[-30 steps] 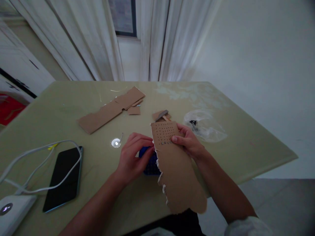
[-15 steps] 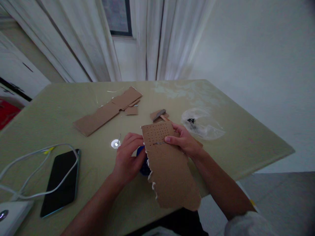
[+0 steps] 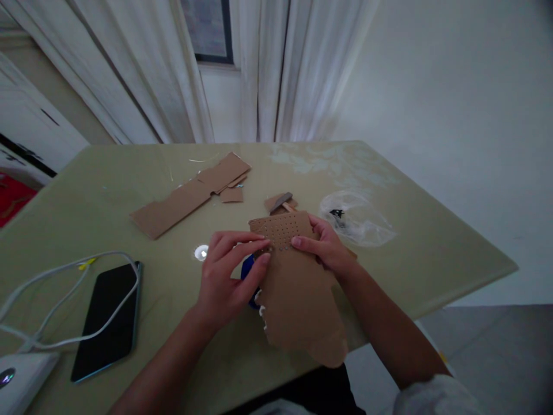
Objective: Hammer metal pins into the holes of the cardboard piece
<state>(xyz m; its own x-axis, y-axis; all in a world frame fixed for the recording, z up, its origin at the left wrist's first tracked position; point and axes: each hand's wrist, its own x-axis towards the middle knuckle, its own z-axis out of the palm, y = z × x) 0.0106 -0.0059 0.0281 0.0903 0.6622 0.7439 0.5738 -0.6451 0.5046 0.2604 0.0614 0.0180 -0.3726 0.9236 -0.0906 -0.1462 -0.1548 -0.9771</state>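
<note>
Fingers of the left hand (image 3: pixel 224 276) are drawn together in a pinch, thumb tip and forefinger tip meeting on the left edge of the perforated cardboard sheet (image 3: pixel 298 288), at the rows of small holes near its top. The right hand (image 3: pixel 326 249) grips the same sheet from the other side: its thumb presses on the front face just right of the left fingertips, and the remaining fingers curl behind the card, out of sight. The sheet hangs tilted between the two hands, its ragged lower end reaching down past both wrists and over the near edge of the table (image 3: pixel 432 253).

Just below the left fingers, a blue object (image 3: pixel 248 271) peeks out, mostly hidden by the hand and the card. To the left of those fingers lies a small shiny disc (image 3: pixel 201 252). Beyond the right fingers rests a hammer (image 3: pixel 283 202) on a cardboard scrap, and farther right a clear plastic bag (image 3: pixel 358 222).

Half a second ago the left fingers sat lower, curled beside the card over the blue object; now they have risen onto the perforated area. The sheet itself has tipped flatter, its top edge lower.
</note>
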